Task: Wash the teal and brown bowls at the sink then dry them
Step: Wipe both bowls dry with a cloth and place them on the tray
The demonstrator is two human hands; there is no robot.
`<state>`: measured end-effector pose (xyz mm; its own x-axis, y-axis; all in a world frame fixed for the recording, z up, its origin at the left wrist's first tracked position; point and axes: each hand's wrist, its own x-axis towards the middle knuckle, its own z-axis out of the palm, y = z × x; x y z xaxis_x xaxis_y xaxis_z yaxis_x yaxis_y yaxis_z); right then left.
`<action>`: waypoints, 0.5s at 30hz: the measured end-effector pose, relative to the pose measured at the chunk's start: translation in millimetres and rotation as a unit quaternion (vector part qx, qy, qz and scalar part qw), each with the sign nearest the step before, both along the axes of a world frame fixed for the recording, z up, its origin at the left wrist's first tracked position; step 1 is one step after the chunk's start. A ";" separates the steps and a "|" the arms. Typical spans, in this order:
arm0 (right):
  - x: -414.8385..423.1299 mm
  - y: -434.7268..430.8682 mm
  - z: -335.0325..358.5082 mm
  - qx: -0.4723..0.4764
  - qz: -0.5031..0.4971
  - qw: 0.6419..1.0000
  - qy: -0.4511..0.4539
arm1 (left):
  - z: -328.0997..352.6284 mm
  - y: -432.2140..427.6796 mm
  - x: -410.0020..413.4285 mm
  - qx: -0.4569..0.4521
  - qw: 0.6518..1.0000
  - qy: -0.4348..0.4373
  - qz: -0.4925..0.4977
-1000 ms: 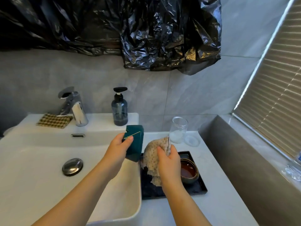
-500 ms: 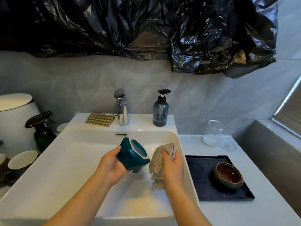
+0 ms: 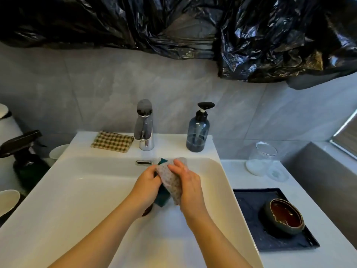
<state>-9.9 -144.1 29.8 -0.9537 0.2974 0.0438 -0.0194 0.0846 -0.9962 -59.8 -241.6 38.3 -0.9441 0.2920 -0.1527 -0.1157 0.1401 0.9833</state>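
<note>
Over the white sink (image 3: 77,190), the cloth (image 3: 172,180) has come across the teal bowl (image 3: 163,199), nearly hiding it. On the counter (image 3: 241,171) beside it, a dark tray (image 3: 249,202) carries the brown bowl (image 3: 284,215). The left grip (image 3: 146,182) holds the teal bowl; the right grip (image 3: 189,184) clutches the cloth.

Teal bowl (image 3: 161,198); brown bowl (image 3: 284,215); black tray (image 3: 249,207) — grey dotted cloth (image 3: 172,183); tan checked cloth (image 3: 112,141); white sink (image 3: 77,190).

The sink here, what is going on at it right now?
A person is wiping the teal bowl over the white sink. The left hand holds the bowl, and the right hand grips a dotted cloth pressed against it. The brown bowl sits alone on the dark tray to the right of the sink, with no hand on it.
</note>
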 end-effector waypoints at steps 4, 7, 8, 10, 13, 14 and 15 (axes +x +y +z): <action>-23.6 -5.0 -11.5 0.117 -0.048 0.992 0.007 | -12.5 -6.3 -9.4 -0.026 0.997 0.036 -0.056; -31.1 -7.3 -18.3 0.076 -0.042 0.996 0.008 | -21.6 -10.1 -12.3 -0.015 0.997 0.044 -0.066; -32.5 -9.1 -22.1 0.064 -0.036 0.997 0.005 | -23.8 -10.5 -13.9 -0.014 0.996 0.049 -0.070; -34.7 -13.9 -27.6 0.026 -0.026 0.999 -0.005 | -26.1 -12.2 -16.4 -0.019 0.995 0.060 -0.077; -33.5 -16.9 -26.6 0.048 0.007 0.999 -0.013 | -28.4 -15.6 -19.9 -0.031 0.994 0.075 -0.073; -31.8 -16.4 -25.5 0.081 0.019 0.996 -0.011 | -29.7 -16.7 -21.0 -0.037 0.993 0.085 -0.068; -30.3 -14.5 -24.5 0.109 0.030 0.994 -0.005 | -31.1 -17.6 -21.7 -0.045 0.992 0.096 -0.067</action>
<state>-40.3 -158.6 5.3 -0.9700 0.2255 0.0905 -0.0201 0.2967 -0.9548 -81.5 -259.2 7.3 -0.9119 0.4105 -0.0045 0.0988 0.2301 0.9681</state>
